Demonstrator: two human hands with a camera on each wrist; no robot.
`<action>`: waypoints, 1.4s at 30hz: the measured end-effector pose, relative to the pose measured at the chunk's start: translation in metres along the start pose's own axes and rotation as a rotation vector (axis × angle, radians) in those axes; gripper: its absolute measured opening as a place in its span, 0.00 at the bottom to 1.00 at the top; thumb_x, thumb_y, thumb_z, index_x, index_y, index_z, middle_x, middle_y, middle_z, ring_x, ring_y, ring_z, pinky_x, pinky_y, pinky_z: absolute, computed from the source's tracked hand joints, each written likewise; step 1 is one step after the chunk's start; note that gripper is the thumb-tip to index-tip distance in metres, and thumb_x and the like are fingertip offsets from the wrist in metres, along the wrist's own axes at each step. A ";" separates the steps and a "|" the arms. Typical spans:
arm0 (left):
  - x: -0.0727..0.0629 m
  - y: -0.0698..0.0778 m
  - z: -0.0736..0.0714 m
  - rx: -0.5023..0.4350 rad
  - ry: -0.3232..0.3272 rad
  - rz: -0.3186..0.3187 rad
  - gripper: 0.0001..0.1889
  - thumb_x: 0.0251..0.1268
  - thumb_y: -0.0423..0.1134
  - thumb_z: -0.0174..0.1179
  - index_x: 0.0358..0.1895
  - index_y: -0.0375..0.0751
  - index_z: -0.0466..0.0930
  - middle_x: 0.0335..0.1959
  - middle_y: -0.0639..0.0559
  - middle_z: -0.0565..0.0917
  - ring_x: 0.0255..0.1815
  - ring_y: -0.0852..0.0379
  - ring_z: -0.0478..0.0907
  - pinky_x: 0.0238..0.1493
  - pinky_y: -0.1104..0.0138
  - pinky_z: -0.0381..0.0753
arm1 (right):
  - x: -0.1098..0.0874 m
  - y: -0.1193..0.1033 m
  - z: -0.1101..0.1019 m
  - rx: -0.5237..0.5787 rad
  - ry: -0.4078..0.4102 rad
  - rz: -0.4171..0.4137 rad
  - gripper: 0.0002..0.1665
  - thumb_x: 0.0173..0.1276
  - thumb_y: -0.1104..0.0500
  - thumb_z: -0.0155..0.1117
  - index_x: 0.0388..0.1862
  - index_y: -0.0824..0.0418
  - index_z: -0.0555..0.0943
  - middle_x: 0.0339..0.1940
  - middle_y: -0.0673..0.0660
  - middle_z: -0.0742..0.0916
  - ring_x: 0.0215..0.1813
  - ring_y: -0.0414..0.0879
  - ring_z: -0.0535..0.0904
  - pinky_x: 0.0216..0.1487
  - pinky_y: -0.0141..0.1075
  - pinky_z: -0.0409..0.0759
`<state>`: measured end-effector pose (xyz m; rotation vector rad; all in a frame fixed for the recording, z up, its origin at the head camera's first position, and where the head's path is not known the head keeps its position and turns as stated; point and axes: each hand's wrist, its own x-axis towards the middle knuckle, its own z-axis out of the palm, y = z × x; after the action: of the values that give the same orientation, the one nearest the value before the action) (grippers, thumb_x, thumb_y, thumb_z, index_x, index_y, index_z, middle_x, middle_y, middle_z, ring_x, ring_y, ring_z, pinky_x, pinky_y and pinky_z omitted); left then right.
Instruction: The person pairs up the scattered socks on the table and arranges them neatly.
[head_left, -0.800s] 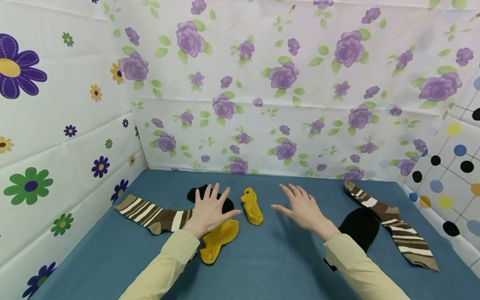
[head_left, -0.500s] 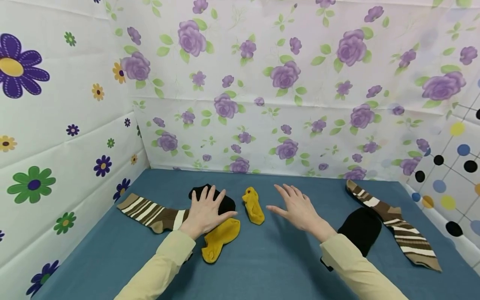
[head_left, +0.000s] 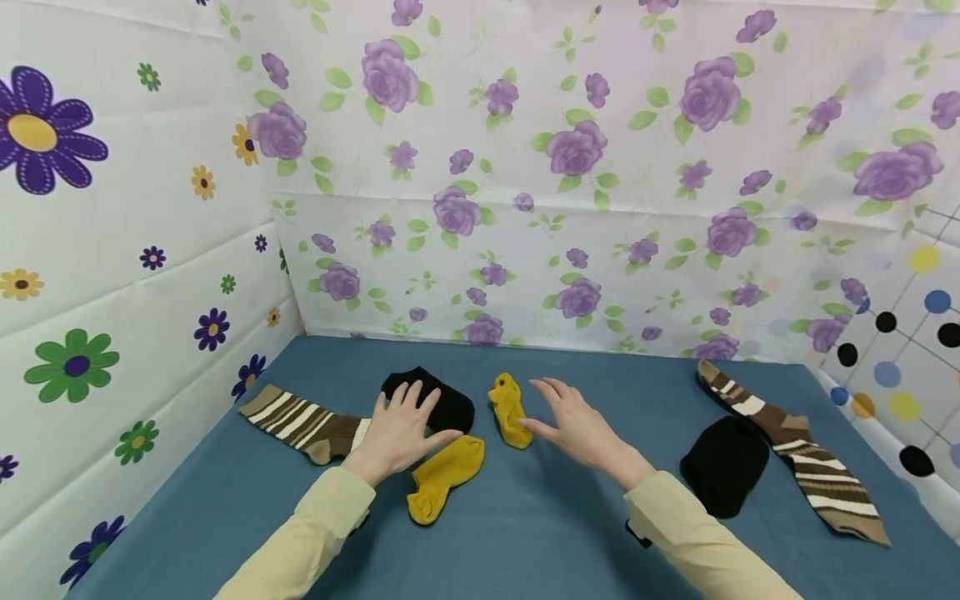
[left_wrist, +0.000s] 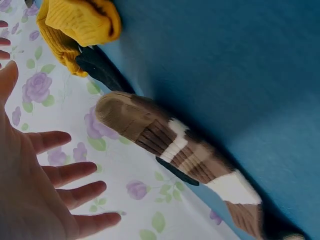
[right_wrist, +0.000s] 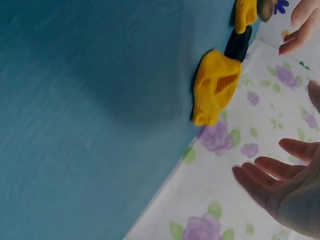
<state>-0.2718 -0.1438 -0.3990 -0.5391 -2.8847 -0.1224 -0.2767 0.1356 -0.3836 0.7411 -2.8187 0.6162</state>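
Note:
My left hand [head_left: 399, 433] hovers with spread fingers over the left group of socks, holding nothing. Beneath and around it lie a striped brown sock [head_left: 300, 421], partly covered by the hand, a black sock [head_left: 450, 407] and a yellow sock [head_left: 442, 479]. A second yellow sock [head_left: 510, 412], bunched up, lies in the middle. My right hand [head_left: 581, 429] is held in the air just right of it, fingers extended and nothing in them. In the left wrist view the striped sock [left_wrist: 175, 145] shows below the yellow one [left_wrist: 82, 27].
On the right lie a black sock [head_left: 726, 467] and a long striped brown sock [head_left: 795, 454] touching it. The blue tabletop [head_left: 540, 542] meets a floral sheet [head_left: 510, 208] at the back, with patterned sheets at both sides.
Both hands have drifted left in the head view, the right one closer to the middle yellow sock. The socks lie as before; the head view has shifted slightly.

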 end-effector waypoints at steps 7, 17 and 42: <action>-0.008 -0.001 -0.001 -0.097 -0.013 0.017 0.39 0.59 0.67 0.44 0.64 0.38 0.64 0.59 0.38 0.64 0.59 0.41 0.60 0.51 0.49 0.65 | 0.007 -0.016 0.007 0.205 -0.010 -0.012 0.29 0.64 0.53 0.60 0.60 0.64 0.67 0.56 0.61 0.72 0.53 0.53 0.71 0.47 0.45 0.71; -0.017 0.006 -0.007 -0.222 -0.063 -0.022 0.31 0.60 0.60 0.52 0.53 0.34 0.72 0.44 0.42 0.70 0.45 0.45 0.70 0.42 0.56 0.72 | 0.013 -0.036 0.017 0.368 -0.084 -0.081 0.22 0.65 0.58 0.59 0.55 0.67 0.71 0.49 0.61 0.77 0.44 0.48 0.76 0.39 0.36 0.75; -0.042 0.017 -0.021 -0.457 -0.255 -0.030 0.23 0.55 0.49 0.63 0.42 0.29 0.74 0.30 0.46 0.71 0.23 0.56 0.66 0.26 0.63 0.69 | 0.025 -0.059 0.041 0.361 -0.216 -0.046 0.20 0.63 0.61 0.61 0.51 0.70 0.74 0.46 0.60 0.78 0.42 0.47 0.76 0.38 0.33 0.75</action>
<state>-0.2231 -0.1453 -0.3865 -0.6239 -3.1170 -0.7848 -0.2711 0.0606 -0.3939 0.9824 -2.9049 1.1182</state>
